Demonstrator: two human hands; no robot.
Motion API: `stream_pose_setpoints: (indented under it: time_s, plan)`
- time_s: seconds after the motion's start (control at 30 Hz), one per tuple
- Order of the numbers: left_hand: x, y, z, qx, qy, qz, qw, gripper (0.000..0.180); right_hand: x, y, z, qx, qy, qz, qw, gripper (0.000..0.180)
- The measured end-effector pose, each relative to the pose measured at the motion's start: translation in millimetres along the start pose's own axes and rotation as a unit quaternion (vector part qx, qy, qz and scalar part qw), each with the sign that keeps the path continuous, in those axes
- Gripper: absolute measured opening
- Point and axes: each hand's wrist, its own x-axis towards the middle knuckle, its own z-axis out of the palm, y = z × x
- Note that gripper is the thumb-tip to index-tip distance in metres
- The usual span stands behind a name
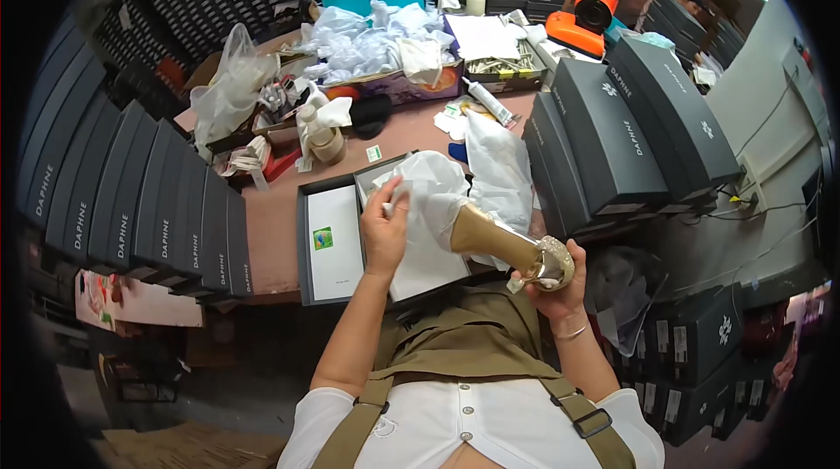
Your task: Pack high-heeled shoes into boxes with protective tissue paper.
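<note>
A gold shoe [497, 240] with a glittery end is held slantwise in front of me. My right hand [560, 281] is closed around its glittery end. Thin white wrapping [429, 198] surrounds or lies against the shoe's other end; whether it is paper or film I cannot tell. My left hand [387, 228] pinches that wrapping at its upper left. Beneath my hands lies an open dark grey shoebox [306, 287], with a white sheet bearing a green sticker in its left part. Just beyond the shoe, a white-wrapped bundle [497, 163] rests on the table.
Dark shoeboxes [131, 198] stand in a row at left, and more boxes [604, 136] are stacked at right. Behind are a carton of crumpled white paper [376, 40], a bottle [325, 138], a white tube [490, 101] and an orange device [577, 31].
</note>
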Motion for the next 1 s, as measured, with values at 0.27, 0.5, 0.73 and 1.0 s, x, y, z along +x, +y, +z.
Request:
stream_pose_setpoints:
  time_s: [0.27,0.5,0.73,1.0]
  plan:
    - [8.5,5.7,-13.1,-0.171,0.049,-0.077,0.981,0.024,61.0,18.0,6.3,-0.008,0.082,-0.026,0.996,0.056]
    - [-11.2,42.6,-19.0,0.048,-0.039,0.159,0.985,0.031,54.3,27.3,11.9,-0.014,0.045,0.008,0.999,0.056]
    - [-63.1,83.9,17.4,-0.004,-0.139,0.350,0.926,0.042,74.7,67.4,-4.6,-0.655,-0.046,-0.275,0.703,0.052]
    - [-108.0,78.4,20.1,-0.061,-0.174,0.307,0.934,0.039,102.8,75.4,28.0,-0.402,-0.084,-0.117,0.904,0.047]
